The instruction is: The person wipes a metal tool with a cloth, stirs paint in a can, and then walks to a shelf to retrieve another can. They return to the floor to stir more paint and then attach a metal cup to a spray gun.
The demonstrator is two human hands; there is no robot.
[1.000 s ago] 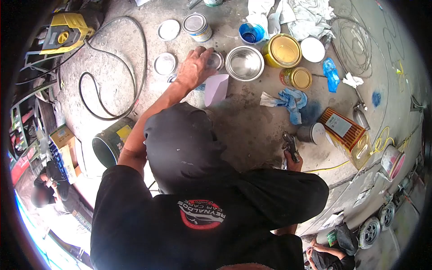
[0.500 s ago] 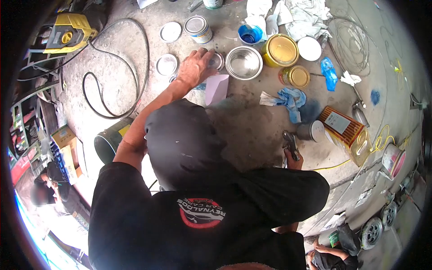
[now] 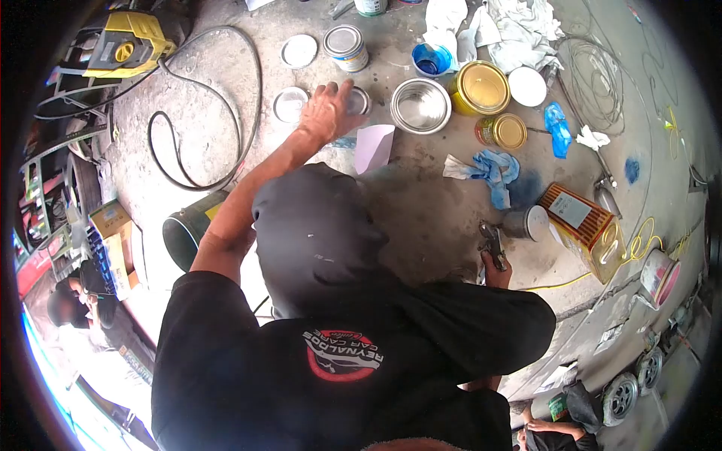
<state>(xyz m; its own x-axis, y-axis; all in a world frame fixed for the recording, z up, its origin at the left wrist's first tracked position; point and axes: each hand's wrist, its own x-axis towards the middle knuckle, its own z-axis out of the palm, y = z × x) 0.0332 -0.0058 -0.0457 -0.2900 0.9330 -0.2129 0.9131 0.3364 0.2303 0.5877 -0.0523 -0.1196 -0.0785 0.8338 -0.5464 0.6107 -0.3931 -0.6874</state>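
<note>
Over a small silver-topped can (image 3: 359, 101), my left hand (image 3: 325, 114) has its thumb and fingers closed round the sides, covering part of it. A blue label shows below the wrist, beside a folded sheet of pale paper (image 3: 374, 149). Low on the right, my right hand (image 3: 497, 272) grips a metal spray gun (image 3: 491, 244). A grey cup with a light top (image 3: 526, 223) is right beside the gun. My dark knee (image 3: 320, 233) hides the floor between the hands.
Round lids (image 3: 289, 104), a blue-labelled can (image 3: 346, 49), an empty silver can (image 3: 420, 106), yellow cans (image 3: 480, 88) and a blue cup (image 3: 432, 59) stand ahead. A blue-stained rag (image 3: 492, 174) and rectangular tin (image 3: 583, 229) lie right; a hose (image 3: 248, 68) loops left. Another person (image 3: 560, 428) sits lower right.
The view has shifted, so the floor things appear farther right. My left hand has brought the small can slightly left relative to the lids. My right hand keeps its hold on the spray gun.
</note>
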